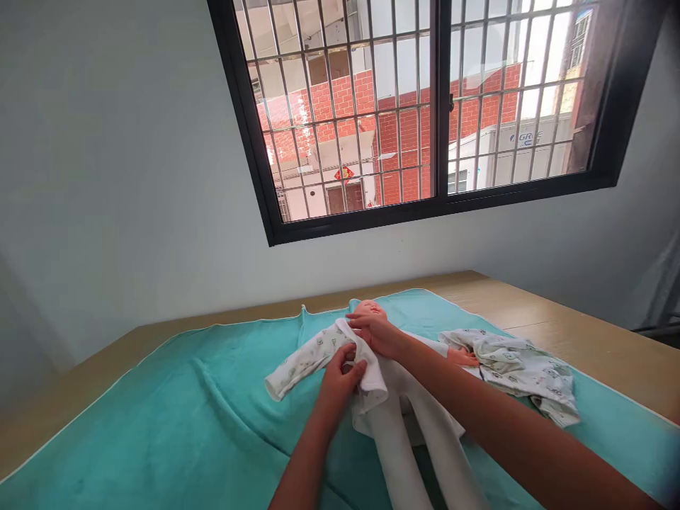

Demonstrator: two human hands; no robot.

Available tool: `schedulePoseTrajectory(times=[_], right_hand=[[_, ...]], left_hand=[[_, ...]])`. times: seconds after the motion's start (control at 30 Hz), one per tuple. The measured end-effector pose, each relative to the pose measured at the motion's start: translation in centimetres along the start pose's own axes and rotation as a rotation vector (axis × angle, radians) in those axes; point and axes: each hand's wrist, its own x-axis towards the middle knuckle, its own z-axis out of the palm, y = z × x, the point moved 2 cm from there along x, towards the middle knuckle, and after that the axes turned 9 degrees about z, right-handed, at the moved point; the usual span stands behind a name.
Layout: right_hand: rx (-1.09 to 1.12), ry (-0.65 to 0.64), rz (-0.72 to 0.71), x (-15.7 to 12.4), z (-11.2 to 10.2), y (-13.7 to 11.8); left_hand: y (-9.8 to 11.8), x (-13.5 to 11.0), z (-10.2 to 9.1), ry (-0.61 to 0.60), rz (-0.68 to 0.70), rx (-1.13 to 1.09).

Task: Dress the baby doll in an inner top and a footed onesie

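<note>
A baby doll [370, 309] lies on its back on a teal blanket [175, 418], head toward the wall. It wears a white printed garment [313, 350] and white leggings [409, 439]. My left hand [343, 379] pinches the garment's front edge at the doll's chest, fingers closed on the cloth. My right hand [375, 329] lies over the doll's upper chest just below its chin, fingers curled on the garment's neckline. The doll's bare arm [461, 356] sticks out to the right.
A second printed garment [523, 372] lies crumpled on the blanket to the right of the doll. The blanket covers a wooden table [584, 333] against a grey wall. A barred window [425, 106] is above.
</note>
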Motion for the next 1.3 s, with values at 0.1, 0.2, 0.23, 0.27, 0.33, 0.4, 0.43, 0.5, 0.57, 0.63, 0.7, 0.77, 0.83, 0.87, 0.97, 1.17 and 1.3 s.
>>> schedulePoseTrajectory(times=[0.1,0.2,0.23,0.27,0.33,0.4,0.43,0.5,0.57,0.63,0.7,0.77,0.83,0.87,0.97,1.17,1.3], right_hand=[[0.142,-0.063,0.012,-0.1,-0.2,-0.1],[-0.233,-0.072,0.021,0.4,1.4,-0.6],[-0.375,-0.055,0.006,0.6,2.1,-0.9],[-0.525,-0.040,-0.016,0.8,3.0,-1.1],[-0.807,-0.033,-0.054,1.2,4.5,-1.6],[-1.055,-0.032,-0.085,1.7,5.5,-1.9],[-1.114,-0.032,-0.089,1.9,5.6,-2.0],[-1.094,-0.016,-0.075,2.5,5.0,-2.0],[-1.061,0.016,-0.064,3.2,3.8,-1.8],[-1.008,0.083,-0.055,3.7,2.3,-1.3],[-0.939,0.169,-0.045,4.1,0.9,-0.7],[-0.857,0.242,-0.036,4.4,0.0,0.1],[-0.769,0.297,-0.039,4.7,-0.5,0.9],[-0.729,0.318,-0.046,4.9,-0.7,1.2],[-0.632,0.355,-0.077,5.2,-1.1,2.1],[-0.542,0.392,-0.169,4.3,-2.0,2.2],[-0.569,0.432,-0.359,2.0,-2.1,2.0]], left_hand=[[-0.3,-0.9,0.9,-0.074,0.072,0.336],[-0.2,-1.8,2.0,-0.074,0.174,0.512],[-0.2,-2.0,2.3,-0.058,0.195,0.545],[-0.2,-2.3,2.5,-0.040,0.208,0.575],[-0.4,-2.6,2.9,-0.022,0.220,0.617],[-0.3,-2.9,3.2,-0.015,0.237,0.636],[-0.2,-3.1,3.3,-0.010,0.258,0.653],[0.2,-3.4,3.8,-0.002,0.308,0.727],[0.7,-3.8,4.4,-0.007,0.326,0.852],[1.0,-4.2,5.1,-0.037,0.307,0.973],[1.1,-4.4,5.5,-0.056,0.277,1.071],[1.0,-4.5,5.6,-0.060,0.257,1.138],[0.9,-4.4,5.3,-0.074,0.265,1.155],[0.8,-4.3,5.1,-0.085,0.276,1.148],[0.9,-4.4,4.8,-0.110,0.327,1.044],[1.1,-6.6,7.1,-0.257,0.487,0.712],[0.7,-7.9,8.8,-0.521,0.532,0.795]])
